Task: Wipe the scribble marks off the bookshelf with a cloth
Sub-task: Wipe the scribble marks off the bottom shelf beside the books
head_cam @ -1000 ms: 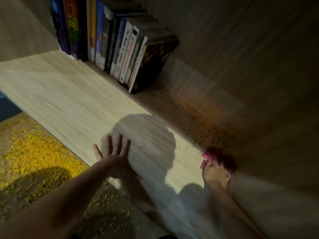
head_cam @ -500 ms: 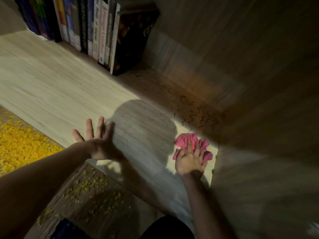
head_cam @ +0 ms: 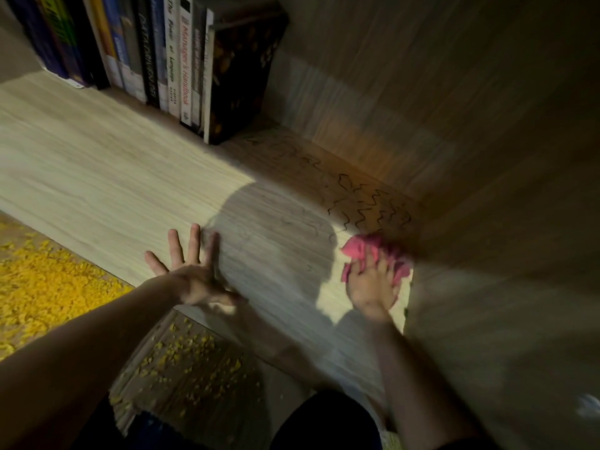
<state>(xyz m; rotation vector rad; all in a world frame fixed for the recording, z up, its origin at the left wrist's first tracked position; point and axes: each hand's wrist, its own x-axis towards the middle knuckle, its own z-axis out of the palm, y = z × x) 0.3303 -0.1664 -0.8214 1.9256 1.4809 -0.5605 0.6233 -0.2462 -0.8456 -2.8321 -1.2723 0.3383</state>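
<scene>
The left hand (head_cam: 191,274) lay flat on the shelf board (head_cam: 113,177) a little left of the centre of the frame. Its fingers were straight and spread apart, and it held nothing. The right hand (head_cam: 373,287) was at the lower right of the centre and pressed down on a crumpled pink cloth (head_cam: 360,250). Its fingers lay over the cloth fairly straight, not wrapped around it, though this part was a little blurred. The two hands were well apart from each other, with a round shadow (head_cam: 276,238) on the board between them.

The cloth was on the board at the near right end, close to the dark side wall (head_cam: 454,125) of the bookshelf. Just above the cloth in the frame there were the scribble marks (head_cam: 367,206), black wavy lines on the wood. The nearest lines came almost to the upper edge of the cloth. Fainter lines went on toward the upper left, in direction of the books.

A row of books (head_cam: 168,60) stood upright at the back of the board, in the upper left of the frame. The last one on the right was a thick dark book (head_cam: 240,79). In the lower left, below the front edge of the board, the floor (head_cam: 48,287) was covered with yellow specks.
</scene>
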